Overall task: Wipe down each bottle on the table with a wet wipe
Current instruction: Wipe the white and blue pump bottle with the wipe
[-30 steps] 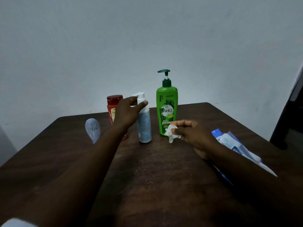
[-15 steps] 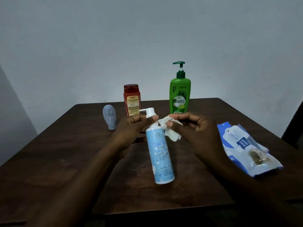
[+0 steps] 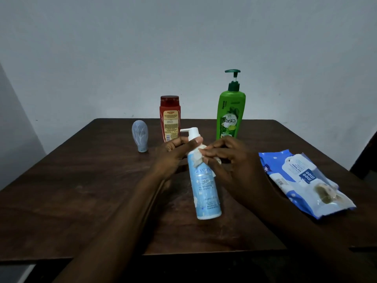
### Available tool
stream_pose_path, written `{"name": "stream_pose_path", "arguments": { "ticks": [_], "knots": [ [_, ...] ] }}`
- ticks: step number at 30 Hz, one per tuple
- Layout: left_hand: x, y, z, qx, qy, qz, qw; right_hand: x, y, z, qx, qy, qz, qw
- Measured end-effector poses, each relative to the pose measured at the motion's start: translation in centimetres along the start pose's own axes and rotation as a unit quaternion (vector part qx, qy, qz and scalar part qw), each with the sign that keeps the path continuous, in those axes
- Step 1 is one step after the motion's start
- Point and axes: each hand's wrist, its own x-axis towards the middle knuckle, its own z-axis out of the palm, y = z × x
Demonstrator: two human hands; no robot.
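Blue bottle [image 3: 205, 188] in grip of left hand [image 3: 173, 156], wipe [image 3: 199, 158] on it in pinch of right hand [image 3: 234, 166], clear of table [image 3: 81, 201] edges.

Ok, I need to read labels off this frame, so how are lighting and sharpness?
Head view: dim light, no hard glare; the green bottle reads Vatika clearly. Head view: small print on the light blue bottle in the left hand is soft; the wet wipe pinched by the right hand is a pale blur. Head view: forearms merge into the dark table.
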Motion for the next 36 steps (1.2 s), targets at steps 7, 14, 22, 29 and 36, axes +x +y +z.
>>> {"name": "stream_pose_path", "arguments": {
  "ticks": [7,14,22,29,36],
  "knots": [
    [0.5,-0.7,-0.3,-0.036,0.010,-0.003,0.999,-3.5,-0.7,-0.1,-0.045,-0.033,-0.044,0.997],
    [0.6,-0.7,-0.3,-0.036,-0.001,0.004,0.999,-7.8,-1.2,-0.9,-0.078,-0.037,-0.057,0.995],
    [0.9,-0.9,-0.5,-0.021,-0.007,0.022,1.000,-5.4,-1.1,-1.0,-0.041,-0.052,-0.003,0.998],
    [0.8,-1.1,-0.7,-0.032,-0.023,0.042,0.998,0.8,-0.2,0.5,0.009,0.013,0.032,0.999],
    [0.5,-1.2,-1.0,-0.036,-0.011,0.043,0.998,-2.7,-0.6,0.8,-0.004,0.017,0.019,1.000]
  ]
}}
